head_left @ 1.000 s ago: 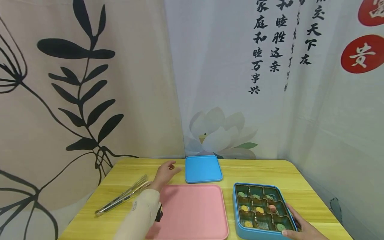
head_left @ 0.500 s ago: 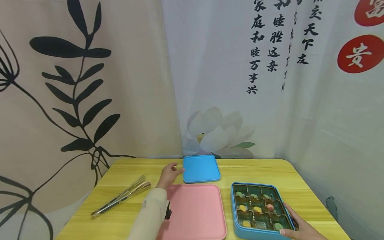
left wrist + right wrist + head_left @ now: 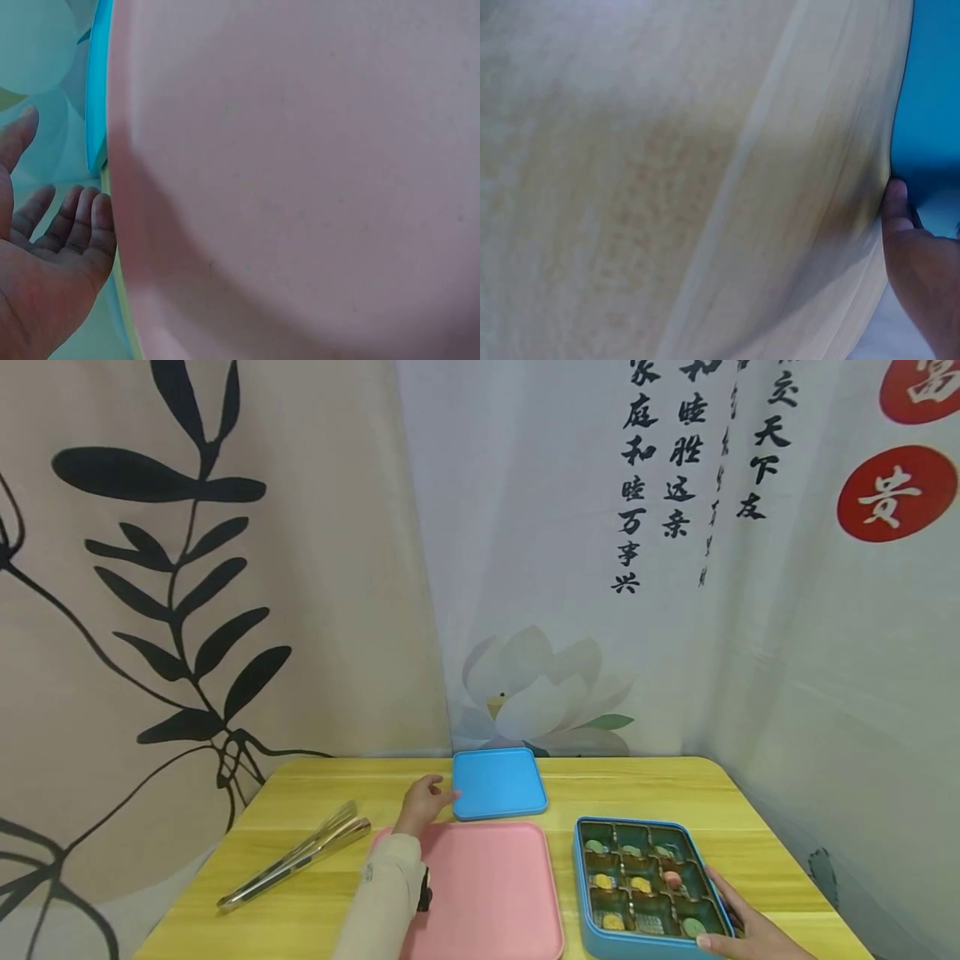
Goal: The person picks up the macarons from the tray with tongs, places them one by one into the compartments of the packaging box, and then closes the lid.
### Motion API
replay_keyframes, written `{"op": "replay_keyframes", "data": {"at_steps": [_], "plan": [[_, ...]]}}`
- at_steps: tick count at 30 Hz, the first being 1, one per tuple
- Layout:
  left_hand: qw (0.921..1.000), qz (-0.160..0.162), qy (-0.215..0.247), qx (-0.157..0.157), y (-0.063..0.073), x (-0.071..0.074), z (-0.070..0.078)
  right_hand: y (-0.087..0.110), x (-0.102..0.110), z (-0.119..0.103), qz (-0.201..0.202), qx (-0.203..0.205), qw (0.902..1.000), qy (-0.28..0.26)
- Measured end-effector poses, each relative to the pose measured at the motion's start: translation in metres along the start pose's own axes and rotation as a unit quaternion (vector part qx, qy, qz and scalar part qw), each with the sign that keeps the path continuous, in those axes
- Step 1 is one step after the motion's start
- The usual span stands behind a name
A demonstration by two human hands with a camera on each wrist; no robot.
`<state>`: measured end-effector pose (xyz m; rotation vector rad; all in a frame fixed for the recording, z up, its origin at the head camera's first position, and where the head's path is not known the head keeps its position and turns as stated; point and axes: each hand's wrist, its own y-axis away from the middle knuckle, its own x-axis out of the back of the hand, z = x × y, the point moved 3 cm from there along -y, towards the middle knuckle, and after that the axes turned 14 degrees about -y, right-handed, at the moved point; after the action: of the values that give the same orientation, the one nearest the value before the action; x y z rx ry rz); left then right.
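Observation:
My left hand (image 3: 422,803) hovers over the far left corner of a pink tray (image 3: 487,893), its fingers loosely bent and holding nothing. Its thumb reaches the left edge of a small shallow blue tray (image 3: 498,783); whether they touch I cannot tell. In the left wrist view the thumb stands apart from the other fingers. At the right, my right hand (image 3: 753,935) holds the near right corner of a blue box (image 3: 637,945), thumb at the front and fingers along the side. Dark compartments in the box hold small green, yellow and pink pieces.
Metal tongs (image 3: 296,858) lie slantwise on the yellow wooden table (image 3: 622,785), left of the pink tray. A printed curtain (image 3: 360,568) hangs right behind the table's far edge.
My left hand has moved slightly right and nearer, so its thumb meets the small blue tray's edge in the head view. The right hand stays on the box. The head view has shifted slightly.

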<state>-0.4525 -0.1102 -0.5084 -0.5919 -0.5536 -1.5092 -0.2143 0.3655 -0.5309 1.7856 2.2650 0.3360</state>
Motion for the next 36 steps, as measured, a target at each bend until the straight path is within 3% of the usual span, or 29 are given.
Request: {"op": "replay_keyframes", "data": {"at_steps": [8,16,21,28,36], "plan": [[0.9999,-0.013,-0.003,0.009,-0.004,-0.007,-0.004,-0.001,0.0,0.0,0.0,0.001,0.9998,0.018],[0.9997,-0.023,0.005,0.002,-0.01,-0.012,-0.009,0.001,0.0,0.0,-0.018,0.003,0.9994,-0.029],[0.9978,-0.046,0.041,0.024,-0.018,-0.015,-0.013,0.002,0.0,0.0,-0.029,0.001,0.999,-0.034],[0.9964,-0.053,0.051,0.043,-0.024,-0.017,-0.015,0.004,-0.001,0.001,-0.076,0.007,0.9911,-0.109],[0.9944,-0.052,0.081,0.045,-0.024,-0.017,-0.016,-0.001,0.001,0.002,-0.039,-0.005,0.998,-0.05]]}}
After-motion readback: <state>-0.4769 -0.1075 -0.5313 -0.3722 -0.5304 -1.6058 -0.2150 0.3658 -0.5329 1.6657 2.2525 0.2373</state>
